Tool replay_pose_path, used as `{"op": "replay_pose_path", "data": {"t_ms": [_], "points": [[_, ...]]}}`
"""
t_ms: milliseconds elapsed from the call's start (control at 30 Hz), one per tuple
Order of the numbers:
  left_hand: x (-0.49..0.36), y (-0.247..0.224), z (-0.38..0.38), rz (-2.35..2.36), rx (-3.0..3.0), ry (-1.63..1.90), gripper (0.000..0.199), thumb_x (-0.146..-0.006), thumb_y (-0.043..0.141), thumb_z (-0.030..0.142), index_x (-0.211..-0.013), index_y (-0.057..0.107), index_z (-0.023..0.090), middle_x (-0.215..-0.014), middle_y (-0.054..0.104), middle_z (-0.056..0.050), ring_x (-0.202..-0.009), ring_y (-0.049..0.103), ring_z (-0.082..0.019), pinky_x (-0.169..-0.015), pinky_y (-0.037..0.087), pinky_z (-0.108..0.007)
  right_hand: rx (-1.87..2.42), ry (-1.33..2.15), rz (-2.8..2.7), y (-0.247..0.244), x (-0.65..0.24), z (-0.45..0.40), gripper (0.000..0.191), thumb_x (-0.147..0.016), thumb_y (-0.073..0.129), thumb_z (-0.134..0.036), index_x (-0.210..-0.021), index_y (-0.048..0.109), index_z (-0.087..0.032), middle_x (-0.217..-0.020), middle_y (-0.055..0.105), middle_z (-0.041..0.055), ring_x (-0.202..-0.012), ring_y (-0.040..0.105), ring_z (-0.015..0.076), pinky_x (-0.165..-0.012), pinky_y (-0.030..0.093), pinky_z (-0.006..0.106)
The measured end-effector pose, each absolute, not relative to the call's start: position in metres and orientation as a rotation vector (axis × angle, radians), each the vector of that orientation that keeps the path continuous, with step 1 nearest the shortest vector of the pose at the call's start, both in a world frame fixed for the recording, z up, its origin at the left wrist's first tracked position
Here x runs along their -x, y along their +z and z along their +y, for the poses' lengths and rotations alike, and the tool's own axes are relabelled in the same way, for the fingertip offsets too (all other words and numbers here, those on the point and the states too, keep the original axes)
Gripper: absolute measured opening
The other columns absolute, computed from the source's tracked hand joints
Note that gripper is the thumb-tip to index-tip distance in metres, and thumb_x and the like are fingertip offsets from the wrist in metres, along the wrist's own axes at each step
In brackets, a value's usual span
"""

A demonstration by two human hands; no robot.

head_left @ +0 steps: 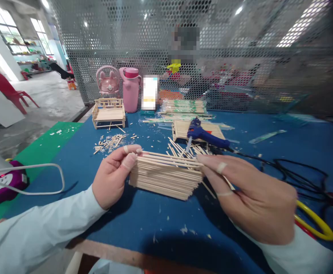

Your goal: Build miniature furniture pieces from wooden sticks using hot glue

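Observation:
Between my hands hangs a panel of thin wooden sticks [163,177] laid side by side, tilted above the blue table. My left hand [113,177] pinches its upper left corner between thumb and forefinger. At the upper right end, my right hand [252,194] grips the panel with thumb and fingertips. Bands of pale tape wrap fingers on both hands. Just beyond the panel, loose sticks [175,148] lie scattered. A blue hot glue gun [206,136] rests on another stick-built piece [179,131] behind them.
A small stick-built bench [109,114] stands at the back left, near a pink bottle [130,93]. Cut stick bits [111,144] lie in front of it. Black cable [286,163] and yellow-handled scissors [317,222] are at right. A purple power strip [8,182] sits left. Perforated metal mesh [240,76] rises behind.

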State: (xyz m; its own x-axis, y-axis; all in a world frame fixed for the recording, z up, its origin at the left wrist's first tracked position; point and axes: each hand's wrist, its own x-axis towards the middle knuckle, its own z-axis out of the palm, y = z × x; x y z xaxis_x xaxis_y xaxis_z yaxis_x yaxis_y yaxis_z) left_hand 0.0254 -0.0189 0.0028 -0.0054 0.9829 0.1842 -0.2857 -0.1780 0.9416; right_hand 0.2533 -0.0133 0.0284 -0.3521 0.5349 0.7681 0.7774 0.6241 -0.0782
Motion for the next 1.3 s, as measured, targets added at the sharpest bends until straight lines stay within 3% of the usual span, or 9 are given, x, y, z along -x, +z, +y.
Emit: {"op": "replay_pose_path", "data": {"t_ms": [167, 300, 467, 600, 700, 800, 933, 1067, 1300], "points": [[-0.029, 0.0, -0.015, 0.873, -1.162, 1.429, 0.03, -0.08, 0.058, 0.04, -0.101, 0.061, 0.02, -0.098, 0.07, -0.006, -0.095, 0.062, -0.019, -0.088, 0.045, -0.034, 1.017, -0.503, -2.088, 0.03, -0.248, -0.01, 0.016, -0.083, 0.054, -0.021, -0.092, 0.067, -0.023, -0.092, 0.067, 0.0053, -0.079, 0.064, 0.0172, -0.07, 0.051, 0.029], [-0.027, 0.001, -0.012, 0.8, -1.055, 1.404, 0.025, -0.08, 0.058, 0.038, -0.095, 0.064, 0.019, -0.092, 0.071, -0.005, -0.088, 0.064, -0.017, -0.082, 0.047, -0.03, 1.009, -0.561, -2.125, 0.029, -0.248, -0.009, 0.016, -0.084, 0.053, -0.02, -0.094, 0.066, -0.019, -0.089, 0.064, 0.0061, -0.075, 0.061, 0.0144, -0.066, 0.049, 0.024], [-0.026, 0.006, -0.014, 0.718, -1.024, 1.388, 0.029, -0.08, 0.055, 0.044, -0.086, 0.067, 0.018, -0.084, 0.072, -0.004, -0.083, 0.064, -0.015, -0.072, 0.047, -0.024, 1.002, -0.606, -2.139, 0.03, -0.249, -0.009, 0.016, -0.083, 0.053, -0.018, -0.093, 0.066, -0.019, -0.087, 0.063, 0.0068, -0.076, 0.06, 0.0151, -0.066, 0.048, 0.024], [-0.027, 0.004, -0.014, 0.799, -1.109, 1.4, 0.02, -0.077, 0.062, 0.036, -0.087, 0.065, 0.019, -0.086, 0.071, -0.002, -0.084, 0.063, -0.015, -0.076, 0.045, -0.025, 1.07, -0.554, -2.139, 0.031, -0.247, -0.011, 0.017, -0.085, 0.05, -0.022, -0.089, 0.066, -0.025, -0.084, 0.061, 0.0051, -0.076, 0.059, 0.0163, -0.066, 0.048, 0.027], [-0.026, 0.003, -0.014, 0.874, -1.176, 1.395, 0.014, -0.078, 0.062, 0.031, -0.083, 0.063, 0.018, -0.086, 0.07, -0.002, -0.084, 0.061, -0.014, -0.077, 0.044, -0.025, 1.069, -0.51, -2.112, 0.031, -0.246, -0.01, 0.017, -0.084, 0.051, -0.022, -0.089, 0.067, -0.023, -0.081, 0.06, 0.005, -0.073, 0.058, 0.0154, -0.065, 0.048, 0.027], [-0.025, 0.004, -0.016, 0.941, -1.251, 1.396, 0.016, -0.079, 0.061, 0.033, -0.082, 0.062, 0.017, -0.085, 0.07, -0.003, -0.081, 0.06, -0.014, -0.075, 0.044, -0.025, 1.04, -0.292, -2.062, 0.029, -0.248, -0.006, 0.016, -0.083, 0.053, -0.021, -0.09, 0.068, -0.023, -0.082, 0.06, 0.0045, -0.074, 0.058, 0.0149, -0.066, 0.048, 0.027], [-0.024, 0.005, -0.018, 0.996, -1.299, 1.394, 0.017, -0.079, 0.061, 0.033, -0.083, 0.061, 0.017, -0.085, 0.069, -0.004, -0.077, 0.059, -0.013, -0.072, 0.044, -0.024, 1.085, 0.329, -1.882, 0.025, -0.251, -0.001, 0.014, -0.081, 0.053, -0.022, -0.087, 0.066, -0.023, -0.09, 0.064, 0.0033, -0.083, 0.061, 0.0163, -0.073, 0.05, 0.029], [-0.021, 0.003, -0.019, 1.002, -1.307, 1.386, 0.015, -0.079, 0.061, 0.032, -0.081, 0.061, 0.017, -0.087, 0.068, -0.003, -0.079, 0.058, -0.013, -0.073, 0.043, -0.023, 1.066, 0.859, -1.521, 0.019, -0.252, 0.005, 0.012, -0.072, 0.062, -0.026, -0.084, 0.06, -0.023, -0.079, 0.064, -0.0003, -0.072, 0.06, 0.0136, -0.067, 0.05, 0.027], [-0.019, -0.001, -0.017, 0.998, -1.297, 1.386, 0.014, -0.078, 0.063, 0.031, -0.081, 0.063, 0.017, -0.083, 0.067, -0.002, -0.078, 0.059, -0.012, -0.071, 0.044, -0.022, 1.054, 1.084, -1.345, 0.016, -0.25, 0.01, 0.013, -0.062, 0.071, -0.026, -0.07, 0.061, -0.021, -0.068, 0.059, -0.0037, -0.06, 0.053, 0.0081, -0.062, 0.045, 0.022]]}}
